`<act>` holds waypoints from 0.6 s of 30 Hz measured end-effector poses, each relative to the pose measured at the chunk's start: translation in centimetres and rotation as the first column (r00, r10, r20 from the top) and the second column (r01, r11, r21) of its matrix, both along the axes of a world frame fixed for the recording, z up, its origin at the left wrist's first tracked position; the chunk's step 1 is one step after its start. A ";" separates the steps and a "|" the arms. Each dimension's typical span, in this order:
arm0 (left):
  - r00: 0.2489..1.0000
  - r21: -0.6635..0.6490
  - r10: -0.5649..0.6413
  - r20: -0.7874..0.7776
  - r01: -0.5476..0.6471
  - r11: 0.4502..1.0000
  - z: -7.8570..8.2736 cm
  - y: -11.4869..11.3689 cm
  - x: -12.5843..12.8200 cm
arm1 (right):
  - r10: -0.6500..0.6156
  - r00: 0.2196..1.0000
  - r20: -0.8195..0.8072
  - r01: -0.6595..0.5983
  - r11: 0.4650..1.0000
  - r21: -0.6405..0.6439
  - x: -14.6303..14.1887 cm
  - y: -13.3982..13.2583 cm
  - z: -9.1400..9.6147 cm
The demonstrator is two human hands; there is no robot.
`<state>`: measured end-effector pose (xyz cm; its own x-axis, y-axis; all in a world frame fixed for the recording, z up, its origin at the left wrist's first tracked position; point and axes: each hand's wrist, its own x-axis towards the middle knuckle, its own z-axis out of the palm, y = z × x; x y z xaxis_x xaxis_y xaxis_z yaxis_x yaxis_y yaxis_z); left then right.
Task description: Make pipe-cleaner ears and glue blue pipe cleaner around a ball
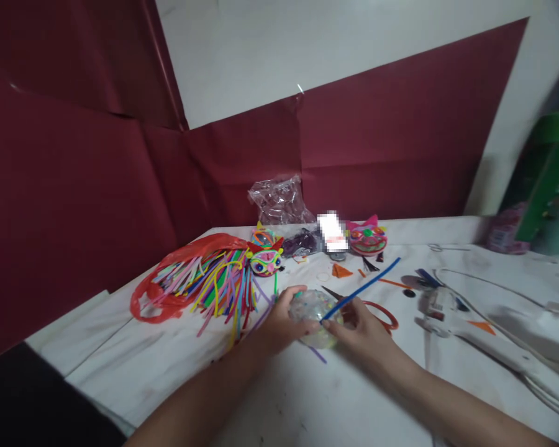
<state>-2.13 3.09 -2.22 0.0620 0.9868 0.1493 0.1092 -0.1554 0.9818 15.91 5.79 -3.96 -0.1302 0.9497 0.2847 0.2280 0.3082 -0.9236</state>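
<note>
A clear, rounded object like a plastic ball (310, 304), with small coloured specks, is gripped from the side by my left hand (284, 320). Between the fingers of my right hand (363, 330) is a blue pipe cleaner (370, 284), slanting up to the right. Its lower end touches, or lies just over, the ball's right side; I cannot tell if it is fixed there. Behind my right hand lie scissors with red handles (391, 320), partly hidden. A purple pipe cleaner (317, 352) pokes out below the ball.
Colourful pipe cleaners (223, 282) spill from a red plastic bag (142, 304). Two decorated animal-face crafts (266, 261) (367, 237) stand behind, with a bright-screened phone (333, 231). At right lies a white glue gun (484, 347) with its cord. Orange scraps (341, 270) lie about.
</note>
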 end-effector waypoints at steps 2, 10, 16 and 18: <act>1.000 0.019 0.011 -0.018 -0.010 1.000 0.0 -0.2 0.1 | -0.007 1.000 0.015 0.007 1.000 -0.003 0.0 0.0 -0.1; 1.000 0.036 -0.006 -0.029 0.007 0.999 0.3 -0.4 0.2 | -0.023 1.000 0.014 0.023 1.000 0.018 -0.1 0.0 -0.6; 1.000 0.019 -0.015 -0.027 0.016 1.000 0.7 -0.5 0.3 | 0.000 1.000 0.024 0.000 1.000 -0.028 0.0 -0.2 0.2; 0.999 0.009 -0.008 -0.052 0.008 1.000 0.8 -0.5 0.4 | -0.007 1.000 0.024 0.007 1.000 -0.026 0.0 -0.3 0.6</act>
<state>-1.68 2.54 -1.39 0.0780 0.9849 0.1546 0.1587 -0.1654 0.9734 15.89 5.44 -3.38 -0.1301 0.9576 0.2571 0.2517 0.2827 -0.9256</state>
